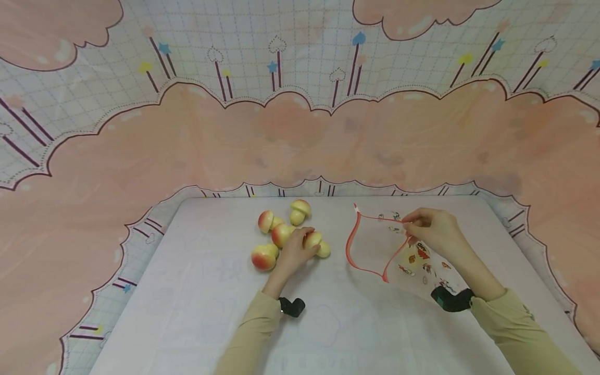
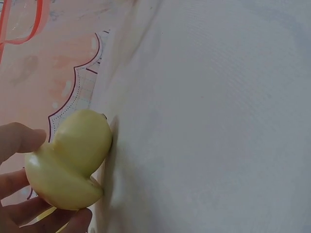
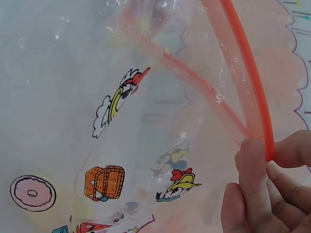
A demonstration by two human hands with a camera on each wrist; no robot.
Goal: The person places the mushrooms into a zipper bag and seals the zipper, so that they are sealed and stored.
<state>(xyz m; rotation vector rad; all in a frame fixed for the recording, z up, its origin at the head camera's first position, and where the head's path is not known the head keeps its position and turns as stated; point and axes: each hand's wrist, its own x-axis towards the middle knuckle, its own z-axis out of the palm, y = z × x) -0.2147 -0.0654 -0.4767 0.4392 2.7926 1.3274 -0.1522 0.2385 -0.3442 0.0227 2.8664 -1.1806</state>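
My left hand [image 1: 296,251] grips a yellow-and-red toy mushroom [image 1: 313,240] by its cap, low over the table. In the left wrist view the thumb and fingers curl round that mushroom's pale yellow cap, with its rounded stem uncovered. Pinched by its red zip edge, a clear plastic zip bag [image 1: 412,263] hangs from my right hand [image 1: 433,229]. Its mouth stands wide, facing the mushrooms. The right wrist view shows the thumb and fingers on the red zip strip [image 3: 252,82], beside printed cartoon figures, a basket and a doughnut.
Several more toy mushrooms lie around the left hand: one at the back [image 1: 300,211], one at the front left [image 1: 264,257], others between them. The white table [image 1: 187,312] meets a patterned peach cloth [image 1: 300,140] at its back and sides. Each wrist wears a dark camera.
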